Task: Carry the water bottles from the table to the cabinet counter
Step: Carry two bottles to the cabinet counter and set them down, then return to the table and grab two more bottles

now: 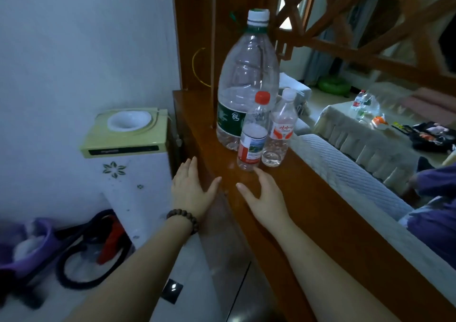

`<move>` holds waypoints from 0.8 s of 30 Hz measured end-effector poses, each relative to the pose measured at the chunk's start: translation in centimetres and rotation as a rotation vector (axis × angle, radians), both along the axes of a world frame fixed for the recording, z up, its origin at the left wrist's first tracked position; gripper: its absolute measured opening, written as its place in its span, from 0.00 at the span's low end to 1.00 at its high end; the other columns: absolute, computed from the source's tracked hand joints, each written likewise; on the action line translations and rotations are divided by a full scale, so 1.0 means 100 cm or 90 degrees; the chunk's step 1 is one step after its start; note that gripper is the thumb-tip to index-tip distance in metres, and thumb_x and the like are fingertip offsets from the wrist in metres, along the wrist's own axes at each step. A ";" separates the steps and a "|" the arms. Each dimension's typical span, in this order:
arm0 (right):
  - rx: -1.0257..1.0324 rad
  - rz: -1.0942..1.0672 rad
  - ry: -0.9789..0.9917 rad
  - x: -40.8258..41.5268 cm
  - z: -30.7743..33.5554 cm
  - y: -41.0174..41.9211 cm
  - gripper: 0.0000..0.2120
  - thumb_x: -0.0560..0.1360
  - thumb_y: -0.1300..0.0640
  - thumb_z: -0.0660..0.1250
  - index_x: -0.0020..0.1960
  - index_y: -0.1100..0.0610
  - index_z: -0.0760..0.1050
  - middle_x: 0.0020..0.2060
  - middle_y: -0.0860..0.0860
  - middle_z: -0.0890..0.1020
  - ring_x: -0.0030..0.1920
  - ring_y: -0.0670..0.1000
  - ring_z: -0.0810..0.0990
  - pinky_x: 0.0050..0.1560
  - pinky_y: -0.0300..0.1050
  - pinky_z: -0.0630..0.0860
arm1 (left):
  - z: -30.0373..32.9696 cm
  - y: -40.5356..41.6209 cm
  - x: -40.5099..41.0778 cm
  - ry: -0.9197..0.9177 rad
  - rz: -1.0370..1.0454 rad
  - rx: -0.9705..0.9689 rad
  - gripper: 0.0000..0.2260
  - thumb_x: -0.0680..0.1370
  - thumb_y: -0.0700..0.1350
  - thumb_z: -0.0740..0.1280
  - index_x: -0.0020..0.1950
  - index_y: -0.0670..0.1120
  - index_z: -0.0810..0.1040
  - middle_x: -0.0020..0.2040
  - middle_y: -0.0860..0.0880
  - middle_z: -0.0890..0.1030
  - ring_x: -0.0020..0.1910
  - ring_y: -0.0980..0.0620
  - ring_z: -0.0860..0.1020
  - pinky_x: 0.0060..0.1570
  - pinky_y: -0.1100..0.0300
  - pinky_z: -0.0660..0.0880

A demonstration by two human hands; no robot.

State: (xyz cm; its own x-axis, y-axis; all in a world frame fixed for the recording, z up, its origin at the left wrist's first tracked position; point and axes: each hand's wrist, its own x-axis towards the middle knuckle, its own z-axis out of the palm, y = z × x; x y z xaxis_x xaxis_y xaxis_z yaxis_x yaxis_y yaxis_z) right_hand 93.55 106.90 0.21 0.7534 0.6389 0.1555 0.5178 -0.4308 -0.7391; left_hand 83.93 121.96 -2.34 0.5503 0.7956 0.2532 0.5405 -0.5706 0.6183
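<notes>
Three bottles stand on the wooden cabinet counter. The tall clear 6L bottle with a white cap is at the back. In front of it stand a small red-capped bottle and a small clear-capped bottle, side by side. My left hand, with a bead bracelet on the wrist, hovers open at the counter's left edge. Just below the red-capped bottle my right hand is open and holds nothing. More bottles stand on the cloth-covered table at the far right.
A green-topped water dispenser stands left of the cabinet against the wall. Purple items and a dark cord lie on the floor at lower left. A white quilted sofa back borders the counter's right side. A wooden lattice screen rises behind.
</notes>
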 end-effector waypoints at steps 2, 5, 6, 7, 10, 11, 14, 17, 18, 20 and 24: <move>-0.004 0.063 -0.022 -0.019 -0.002 0.016 0.32 0.75 0.40 0.64 0.74 0.52 0.62 0.72 0.50 0.67 0.71 0.49 0.66 0.66 0.41 0.64 | -0.005 0.003 -0.026 0.015 0.036 0.011 0.37 0.74 0.64 0.62 0.77 0.46 0.57 0.75 0.44 0.63 0.73 0.45 0.61 0.71 0.46 0.61; -0.021 0.139 -0.010 -0.052 -0.003 0.043 0.32 0.76 0.40 0.63 0.75 0.51 0.61 0.73 0.49 0.65 0.71 0.49 0.65 0.65 0.40 0.63 | -0.010 0.011 -0.072 0.040 0.085 0.021 0.36 0.76 0.63 0.61 0.77 0.45 0.56 0.76 0.45 0.61 0.75 0.46 0.59 0.73 0.48 0.57; -0.030 0.160 -0.007 -0.063 -0.005 0.053 0.31 0.76 0.40 0.62 0.75 0.50 0.60 0.73 0.49 0.65 0.72 0.49 0.64 0.64 0.40 0.63 | -0.012 0.015 -0.089 0.050 0.102 0.022 0.36 0.76 0.63 0.60 0.77 0.45 0.56 0.76 0.45 0.60 0.75 0.47 0.58 0.73 0.48 0.57; -0.038 0.183 -0.007 -0.075 -0.006 0.062 0.31 0.76 0.41 0.62 0.75 0.51 0.60 0.73 0.49 0.65 0.72 0.49 0.65 0.64 0.41 0.63 | -0.014 0.019 -0.107 0.059 0.123 0.025 0.36 0.76 0.63 0.60 0.77 0.45 0.56 0.76 0.46 0.60 0.75 0.47 0.58 0.73 0.48 0.57; -0.061 0.248 -0.007 -0.114 -0.014 0.087 0.30 0.77 0.43 0.62 0.75 0.53 0.60 0.73 0.50 0.64 0.72 0.51 0.65 0.68 0.46 0.65 | -0.019 0.027 -0.165 0.090 0.192 0.031 0.36 0.76 0.63 0.60 0.77 0.45 0.56 0.76 0.46 0.61 0.75 0.48 0.59 0.72 0.47 0.58; -0.069 0.268 -0.010 -0.128 -0.017 0.094 0.30 0.77 0.44 0.62 0.75 0.54 0.60 0.73 0.51 0.64 0.72 0.52 0.64 0.68 0.47 0.64 | -0.021 0.029 -0.186 0.103 0.215 0.028 0.35 0.75 0.62 0.61 0.77 0.45 0.56 0.76 0.46 0.62 0.74 0.47 0.59 0.72 0.47 0.58; -0.080 0.320 -0.015 -0.180 -0.027 0.114 0.30 0.78 0.46 0.63 0.74 0.57 0.61 0.72 0.54 0.66 0.72 0.53 0.65 0.69 0.46 0.62 | -0.026 0.031 -0.255 0.121 0.294 0.015 0.34 0.75 0.61 0.62 0.75 0.44 0.60 0.74 0.45 0.64 0.74 0.46 0.60 0.71 0.47 0.59; -0.089 0.377 -0.019 -0.243 -0.036 0.126 0.28 0.78 0.47 0.63 0.73 0.59 0.63 0.71 0.55 0.68 0.71 0.54 0.66 0.69 0.45 0.61 | -0.032 0.019 -0.333 0.115 0.373 0.014 0.34 0.74 0.61 0.61 0.74 0.43 0.63 0.73 0.43 0.66 0.73 0.44 0.63 0.69 0.45 0.62; -0.089 0.400 -0.020 -0.266 -0.040 0.128 0.28 0.77 0.47 0.63 0.73 0.59 0.64 0.70 0.55 0.69 0.70 0.54 0.67 0.69 0.44 0.62 | -0.034 0.012 -0.361 0.110 0.401 0.009 0.34 0.73 0.61 0.60 0.74 0.43 0.63 0.73 0.43 0.66 0.73 0.44 0.62 0.69 0.45 0.61; -0.095 0.457 -0.015 -0.316 -0.047 0.129 0.26 0.77 0.48 0.64 0.72 0.58 0.65 0.69 0.55 0.70 0.69 0.54 0.68 0.67 0.43 0.62 | -0.040 -0.007 -0.417 0.122 0.462 -0.013 0.36 0.72 0.62 0.56 0.75 0.44 0.62 0.74 0.44 0.65 0.74 0.45 0.60 0.71 0.47 0.58; -0.105 0.583 -0.018 -0.425 -0.062 0.125 0.25 0.76 0.52 0.66 0.70 0.61 0.68 0.68 0.57 0.71 0.69 0.55 0.68 0.68 0.44 0.62 | -0.052 -0.053 -0.532 0.170 0.604 -0.047 0.36 0.72 0.63 0.52 0.76 0.45 0.60 0.75 0.45 0.64 0.74 0.46 0.60 0.71 0.49 0.56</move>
